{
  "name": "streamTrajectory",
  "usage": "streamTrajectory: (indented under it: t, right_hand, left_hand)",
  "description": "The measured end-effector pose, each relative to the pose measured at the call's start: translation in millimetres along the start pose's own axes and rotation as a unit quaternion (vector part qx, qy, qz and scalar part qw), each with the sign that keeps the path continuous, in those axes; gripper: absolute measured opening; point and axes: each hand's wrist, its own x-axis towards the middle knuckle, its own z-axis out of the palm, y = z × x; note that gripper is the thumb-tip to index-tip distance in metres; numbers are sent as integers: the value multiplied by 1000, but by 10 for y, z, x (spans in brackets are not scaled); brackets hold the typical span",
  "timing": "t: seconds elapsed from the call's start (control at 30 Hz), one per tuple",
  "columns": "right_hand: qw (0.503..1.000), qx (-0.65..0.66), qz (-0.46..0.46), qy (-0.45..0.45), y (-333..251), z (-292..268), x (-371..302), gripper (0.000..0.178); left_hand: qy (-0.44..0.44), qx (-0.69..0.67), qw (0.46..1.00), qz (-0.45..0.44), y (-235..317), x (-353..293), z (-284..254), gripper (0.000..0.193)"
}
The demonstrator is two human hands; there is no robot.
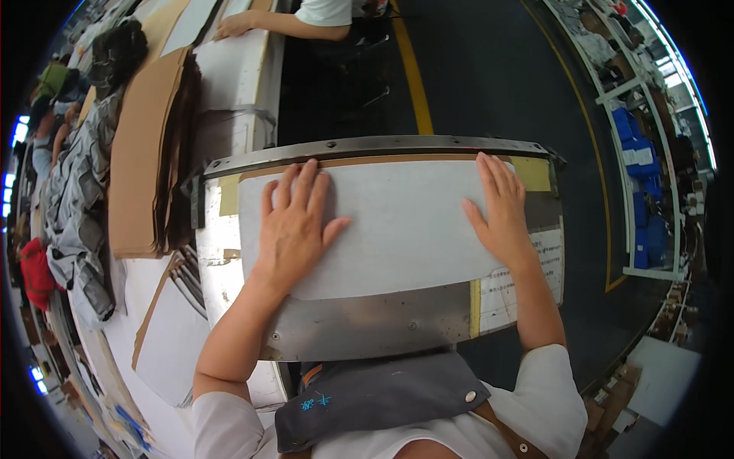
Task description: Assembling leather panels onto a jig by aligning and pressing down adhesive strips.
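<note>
A white sheet [397, 237] lies across a metal work plate [367, 329], with a thin brown strip showing along its far edge. That edge lies up against a long metal bar [397, 144] fastened with screws. Flat on the left part of the sheet rests my left hand [294, 226], its fingers spread toward the bar and its thumb out to the right. My right hand [501, 210] lies on the sheet's right end, fingers stretched forward and thumb apart. Neither hand grips anything.
Left of the plate stands a stack of brown cardboard sheets [145, 161] on a long table, with grey crumpled fabric [80, 206] beyond. A co-worker's hand [233, 27] rests at the table's far end. Shelving with blue bins [638, 153] stands to the right.
</note>
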Motion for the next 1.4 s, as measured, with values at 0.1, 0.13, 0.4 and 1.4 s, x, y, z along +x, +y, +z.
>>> streamTrajectory:
  t: [0.1, 0.13, 0.4, 1.4]
  right_hand:
    - [997, -18, 70, 29, 114, 22, -47, 62]
    - [993, -26, 105, 37, 142, 17, -57, 63]
    - [981, 89, 173, 27, 226, -126, -23, 68]
    - [806, 322, -469, -163, -4797, 1312, 1479, 19]
  left_hand:
    - [12, 19, 1000, -11, -1, -21, 16, 62]
    - [14, 33, 999, -30, -3, -27, 13, 61]
    - [-19, 50, 980, -191, -99, -201, -156, 69]
    - [298, -233, 702, -604, -2223, -4903, -1533, 70]
